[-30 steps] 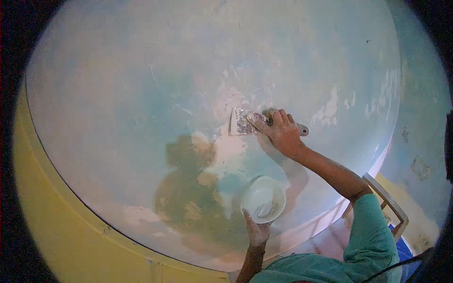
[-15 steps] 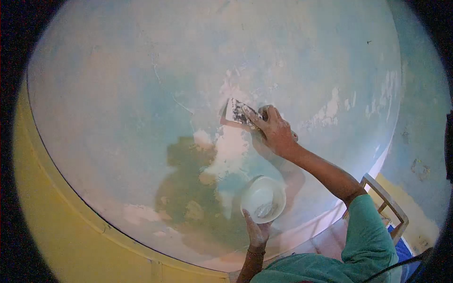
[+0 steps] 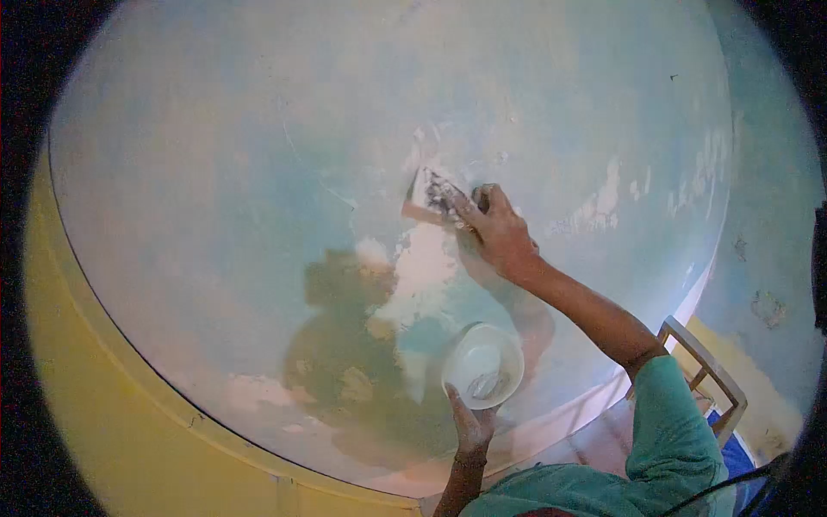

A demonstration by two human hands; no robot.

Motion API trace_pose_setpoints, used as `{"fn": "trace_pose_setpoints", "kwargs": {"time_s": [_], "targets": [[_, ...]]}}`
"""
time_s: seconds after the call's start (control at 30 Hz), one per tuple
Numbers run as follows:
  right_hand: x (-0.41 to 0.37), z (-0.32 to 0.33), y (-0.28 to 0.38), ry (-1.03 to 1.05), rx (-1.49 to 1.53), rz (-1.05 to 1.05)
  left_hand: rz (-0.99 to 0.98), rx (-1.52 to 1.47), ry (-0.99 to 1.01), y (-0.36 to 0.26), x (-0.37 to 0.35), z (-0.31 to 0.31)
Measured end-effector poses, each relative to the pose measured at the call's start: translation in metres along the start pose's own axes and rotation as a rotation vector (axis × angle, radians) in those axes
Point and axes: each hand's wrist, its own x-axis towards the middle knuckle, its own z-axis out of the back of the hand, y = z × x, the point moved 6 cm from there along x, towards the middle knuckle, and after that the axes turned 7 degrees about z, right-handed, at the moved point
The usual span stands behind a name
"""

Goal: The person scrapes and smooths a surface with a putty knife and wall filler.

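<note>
My right hand [image 3: 502, 233] grips a putty knife [image 3: 433, 195], its broad blade smeared with white and dark patches. The blade lies against the pale blue-green wall [image 3: 258, 198], at the top of a fresh white putty patch [image 3: 424, 267]. Lower down, my left hand [image 3: 471, 422] holds a white bowl [image 3: 484, 362] from beneath, thumb at the rim. Some whitish material shows inside the bowl, tilted toward me. The handle of the knife is mostly hidden by my right fingers.
Other white patches [image 3: 603, 198] mark the wall on the right. A yellow band [image 3: 103, 379] borders it at lower left. A wooden chair frame [image 3: 706, 375] stands beside my right elbow. My shadow [image 3: 345, 362] falls across the wall's lower middle.
The putty knife and my right hand have shifted very slightly up the wall. The bowl in my left hand has moved a touch to the right.
</note>
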Motion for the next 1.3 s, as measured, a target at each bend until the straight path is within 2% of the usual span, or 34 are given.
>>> {"fn": "trace_pose_setpoints", "kwargs": {"time_s": [0.07,0.17,0.27,0.33,0.43,0.53,0.63,0.67,0.73,0.87,0.97,1.07,1.17,1.3], "targets": [[-0.002,-0.008,0.009,0.001,-0.063,0.049,0.001,-0.038,0.045,0.003,0.007,0.007],[-0.006,-0.018,0.017,0.013,-0.193,0.127,0.105,-0.138,-0.004,0.014,0.014,0.022],[-0.017,-0.022,0.023,0.078,-0.31,0.201,0.054,-0.121,0.078,0.003,0.005,0.002],[-0.024,-0.015,0.024,0.093,-0.361,0.223,0.029,-0.101,0.053,0.001,0.001,0.002],[-0.035,-0.008,0.009,0.043,-0.156,0.159,-0.006,-0.048,0.023,0.002,0.002,0.004],[-0.024,-0.001,-0.003,0.018,-0.165,0.071,0.028,-0.083,0.012,0.008,0.01,0.014],[-0.004,0.003,-0.002,0.15,-0.188,-0.073,-0.003,-0.057,0.055,0.004,0.005,0.006],[-0.002,0.002,0.001,0.107,-0.226,-0.036,-0.03,-0.031,0.079,0.002,0.003,0.002],[0.0,-0.002,0.005,0.023,-0.298,0.038,0.046,-0.132,0.07,0.01,0.009,0.011],[-0.011,-0.009,0.008,0.021,-0.283,0.074,0.144,-0.257,0.078,0.029,0.025,0.04],[-0.027,-0.011,0.0,0.071,-0.287,0.09,-0.043,-0.015,0.034,-0.001,0.001,0.001],[-0.028,-0.004,-0.001,0.093,-0.263,0.05,-0.043,-0.03,0.021,-0.005,0.001,0.008],[-0.022,0.007,-0.004,0.086,-0.239,-0.03,0.04,-0.146,0.068,0.006,0.008,0.017],[0.005,0.006,0.006,0.027,-0.234,-0.026,-0.003,-0.043,0.039,0.004,0.004,0.01]]}}
